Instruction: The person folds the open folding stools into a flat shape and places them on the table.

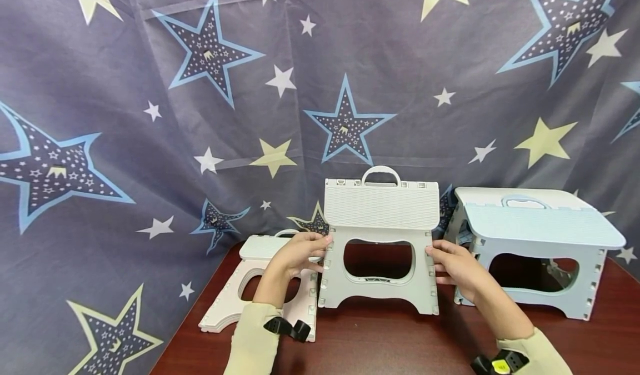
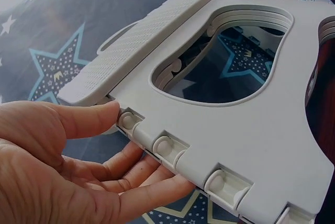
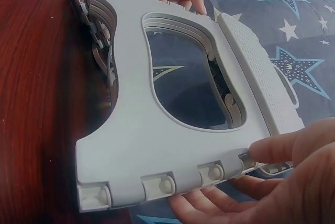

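Note:
Between both hands a light grey folding stool (image 1: 381, 253) stands upright, its textured top (image 1: 381, 204) and carry handle (image 1: 381, 170) uppermost. My left hand (image 1: 300, 251) grips its left side edge. In the left wrist view, the left thumb (image 2: 89, 119) lies at the front of the hinged edge and the fingers reach behind. My right hand (image 1: 457, 266) holds the opposite edge, its thumb (image 3: 275, 148) on the front and its fingers underneath in the right wrist view. Through the oval opening, several layered panel rims show.
A pink and white folding stool (image 1: 257, 294) leans folded at the left, behind my left forearm. To the right, a light blue and white stool (image 1: 542, 225) stands unfolded. All are on a dark red-brown table (image 1: 380, 341) before a star-patterned curtain (image 1: 240, 125).

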